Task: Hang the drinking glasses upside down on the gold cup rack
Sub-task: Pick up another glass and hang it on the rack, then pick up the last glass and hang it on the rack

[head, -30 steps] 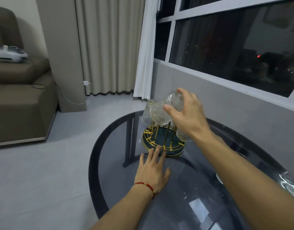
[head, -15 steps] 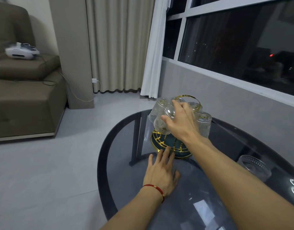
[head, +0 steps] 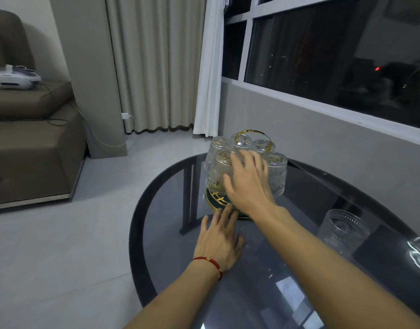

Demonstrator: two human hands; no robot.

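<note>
The gold cup rack [head: 254, 134] with a dark green round base [head: 212, 201] stands on the dark glass table [head: 263, 269]. Several clear ribbed glasses hang upside down on it; the nearest left one [head: 219, 172] sits right beside my right hand [head: 248, 184], whose fingers are spread, touching or just off that glass. Another hung glass [head: 276, 176] shows to the right of the hand. My left hand [head: 219, 241], with a red bracelet, lies flat on the table, fingertips at the base's edge. One more glass [head: 341, 231] stands upright on the table at right.
The table's curved edge runs to my left and front, with grey tiled floor beyond. A brown sofa [head: 31, 143] with a white device [head: 14, 77] stands far left. A grey wall and dark window lie behind the table, curtains at the back.
My right hand has lowered the glass onto the rack's near-left peg and its fingers have spread off it. The left hand has stayed flat by the base.
</note>
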